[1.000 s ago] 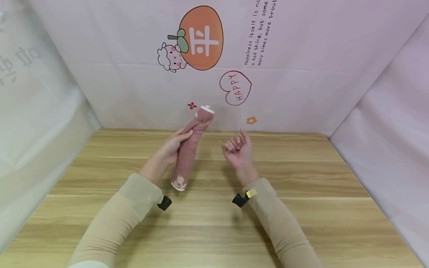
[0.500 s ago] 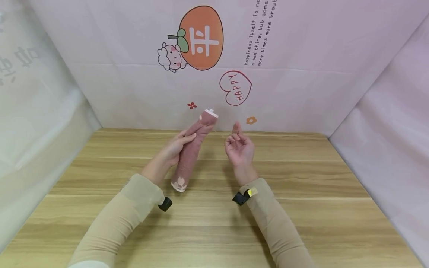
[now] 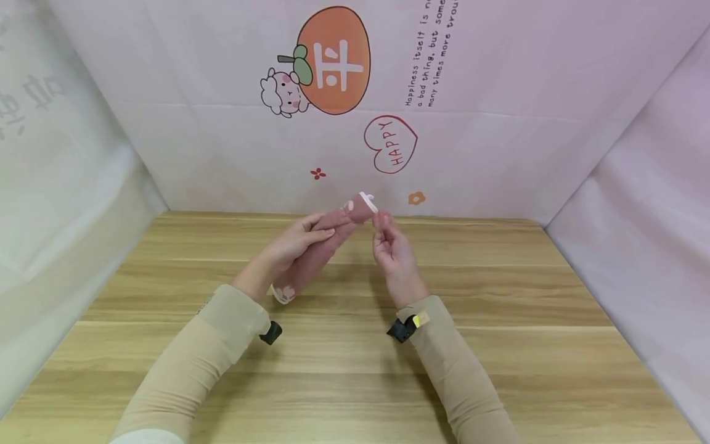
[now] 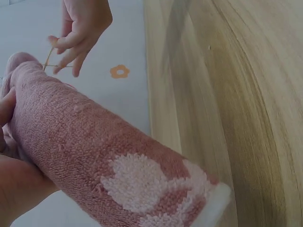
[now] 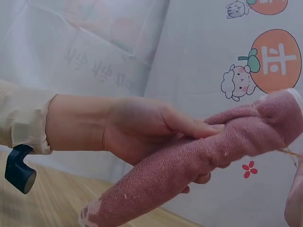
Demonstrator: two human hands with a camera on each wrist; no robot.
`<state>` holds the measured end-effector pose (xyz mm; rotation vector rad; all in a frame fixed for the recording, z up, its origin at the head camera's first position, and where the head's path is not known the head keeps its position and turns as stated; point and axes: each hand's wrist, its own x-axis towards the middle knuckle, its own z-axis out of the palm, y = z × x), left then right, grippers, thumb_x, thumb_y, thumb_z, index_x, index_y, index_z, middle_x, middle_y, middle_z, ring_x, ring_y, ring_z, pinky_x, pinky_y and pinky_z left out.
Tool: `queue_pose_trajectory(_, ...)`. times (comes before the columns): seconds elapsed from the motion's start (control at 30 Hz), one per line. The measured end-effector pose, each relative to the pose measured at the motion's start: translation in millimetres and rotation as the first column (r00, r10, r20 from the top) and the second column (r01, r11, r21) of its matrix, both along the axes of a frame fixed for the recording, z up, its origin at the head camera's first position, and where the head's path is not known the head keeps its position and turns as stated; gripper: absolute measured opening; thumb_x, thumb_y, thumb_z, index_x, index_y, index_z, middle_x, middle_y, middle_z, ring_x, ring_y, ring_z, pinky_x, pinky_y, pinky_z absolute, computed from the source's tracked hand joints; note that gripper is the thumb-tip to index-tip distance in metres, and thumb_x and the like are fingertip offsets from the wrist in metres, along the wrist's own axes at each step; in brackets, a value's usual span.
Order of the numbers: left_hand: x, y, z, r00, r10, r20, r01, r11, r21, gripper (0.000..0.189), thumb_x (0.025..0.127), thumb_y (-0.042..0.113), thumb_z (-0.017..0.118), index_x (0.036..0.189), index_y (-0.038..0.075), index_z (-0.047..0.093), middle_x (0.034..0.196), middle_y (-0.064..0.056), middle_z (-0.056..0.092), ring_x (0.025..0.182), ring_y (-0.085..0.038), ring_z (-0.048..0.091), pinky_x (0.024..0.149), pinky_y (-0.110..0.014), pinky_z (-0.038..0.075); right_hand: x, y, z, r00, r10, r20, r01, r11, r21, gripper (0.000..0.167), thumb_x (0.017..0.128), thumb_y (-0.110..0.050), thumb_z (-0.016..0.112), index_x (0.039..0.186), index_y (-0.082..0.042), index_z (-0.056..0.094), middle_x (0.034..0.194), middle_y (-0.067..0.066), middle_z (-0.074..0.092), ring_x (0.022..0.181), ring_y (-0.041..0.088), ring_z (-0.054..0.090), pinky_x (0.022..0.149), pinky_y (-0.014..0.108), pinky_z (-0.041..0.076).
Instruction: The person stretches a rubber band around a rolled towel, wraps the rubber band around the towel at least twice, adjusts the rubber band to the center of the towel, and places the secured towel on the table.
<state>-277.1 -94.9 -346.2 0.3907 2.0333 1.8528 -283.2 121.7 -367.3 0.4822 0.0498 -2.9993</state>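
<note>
A rolled pink towel with pale leaf-like patches and white edges slants above the table, its far end raised. My left hand grips it round the middle, thumb on top, as the right wrist view also shows on the towel. Close to the raised end is my right hand, its fingers bent. A thin yellowish rubber band runs from the towel to these fingers in the left wrist view, stretched between them. How it goes round the towel is partly hidden.
The wooden table spreads beneath both arms. Behind it rises a white printed cloth, with more white cloth at the left and right sides. A small dark camera sits at the left wrist, another dark camera at the right.
The towel's raised end has tipped right and down towards my right hand, its near end shifting slightly left. My right fingers have changed their pose and now lie close to that raised end.
</note>
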Motion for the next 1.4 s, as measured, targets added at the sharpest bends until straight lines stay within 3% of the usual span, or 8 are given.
queue_pose_trajectory(0.13, 0.0, -0.6, -0.8, 0.998, -0.045, -0.039, 0.043, 0.998, -0.045, 0.044, 0.106, 0.014, 0.055, 0.149, 0.005, 0.049, 0.13, -0.015, 0.059, 0.103, -0.019, 0.06, 0.091, -0.031, 0.049, 0.9, -1, 2.2, 1.0, 0.003, -0.012, -0.002, 0.997, 0.076, 0.013, 0.104, -0.004, 0.054, 0.107, 0.005, 0.062, 0.114, 0.021, 0.071, 0.108, 0.024, 0.071, 0.086, 0.03, 0.056)
queue_pose_trajectory(0.23, -0.4, -0.6, -1.6, 0.997, -0.052, -0.05, 0.049, 0.998, -0.05, 0.046, 0.106, 0.014, 0.056, 0.15, 0.005, 0.049, 0.135, -0.015, 0.057, 0.106, -0.019, 0.059, 0.093, -0.031, 0.048, 3.1, -1, 4.4, 0.997, 0.019, -0.078, -0.003, 0.98, 0.197, 0.03, 0.106, -0.009, 0.051, 0.134, 0.002, 0.054, 0.148, 0.014, 0.052, 0.14, 0.023, 0.046, 0.102, 0.035, 0.046)
queue_pose_trajectory(0.33, 0.2, -1.4, -1.2, 0.999, -0.023, -0.048, 0.021, 0.999, -0.043, 0.046, 0.106, 0.013, 0.056, 0.15, 0.004, 0.048, 0.138, -0.017, 0.056, 0.106, -0.018, 0.06, 0.092, -0.029, 0.048, 5.6, -1, 6.3, 0.989, 0.032, -0.145, 0.019, 0.941, 0.338, 0.048, 0.108, -0.013, 0.05, 0.152, -0.002, 0.037, 0.162, 0.012, 0.035, 0.149, 0.029, 0.032, 0.107, 0.041, 0.042)
queue_pose_trajectory(0.57, 2.2, -4.2, -0.7, 1.0, -0.002, -0.025, 0.002, 1.0, -0.01, 0.047, 0.105, 0.012, 0.056, 0.15, 0.003, 0.047, 0.132, -0.017, 0.059, 0.096, -0.016, 0.062, 0.084, -0.027, 0.052, 10.8, 2, 6.7, 0.945, 0.161, -0.285, 0.036, 0.814, 0.58, 0.017, 0.109, -0.011, 0.048, 0.122, -0.001, 0.05, 0.157, 0.017, 0.031, 0.145, 0.041, 0.037, 0.107, 0.052, 0.042)
queue_pose_trajectory(0.77, 2.2, -4.8, 0.4, 0.999, 0.004, -0.054, -0.008, 0.997, -0.073, 0.046, 0.105, 0.013, 0.057, 0.149, 0.004, 0.05, 0.135, -0.017, 0.058, 0.099, -0.018, 0.062, 0.087, -0.029, 0.051, 15.7, 6, 4.9, 0.907, 0.317, -0.277, -0.021, 0.691, 0.723, 0.044, 0.109, -0.007, 0.046, 0.151, 0.002, 0.037, 0.158, 0.015, 0.037, 0.142, 0.037, 0.042, 0.111, 0.053, 0.039)
queue_pose_trajectory(0.93, 0.4, -6.6, 0.1, 0.984, -0.069, -0.162, 0.04, 0.984, -0.175, 0.045, 0.104, 0.011, 0.057, 0.149, 0.006, 0.052, 0.146, -0.014, 0.054, 0.124, -0.026, 0.056, 0.106, -0.04, 0.044, 13.9, 8, 4.1, 0.882, 0.392, -0.263, -0.04, 0.617, 0.786, 0.046, 0.108, -0.004, 0.046, 0.152, 0.003, 0.037, 0.148, 0.016, 0.046, 0.125, 0.027, 0.057, 0.112, 0.057, 0.036)
queue_pose_trajectory(1.2, 1.6, -6.1, 3.6, 0.94, -0.171, -0.295, 0.062, 0.937, -0.344, 0.039, 0.103, 0.009, 0.06, 0.141, 0.004, 0.06, 0.143, -0.014, 0.059, 0.133, -0.03, 0.052, 0.111, -0.047, 0.039, 9.3, 13, 0.3, 0.839, 0.498, -0.22, -0.055, 0.479, 0.876, 0.051, 0.102, 0.001, 0.047, 0.152, 0.006, 0.037, 0.14, 0.015, 0.048, 0.1, 0.017, 0.064, 0.101, 0.049, 0.049)
queue_pose_trajectory(1.4, 5.1, -8.6, 0.7, 0.926, -0.194, -0.325, 0.026, 0.89, -0.456, 0.034, 0.103, 0.01, 0.06, 0.137, 0.009, 0.065, 0.137, -0.012, 0.063, 0.13, -0.028, 0.054, 0.109, -0.048, 0.041, 8.0, 14, -7.5, 0.822, 0.538, -0.189, -0.056, 0.406, 0.912, 0.034, 0.097, 0.004, 0.053, 0.13, -0.004, 0.059, 0.121, 0.01, 0.056, 0.098, 0.02, 0.063, 0.085, 0.036, 0.056)
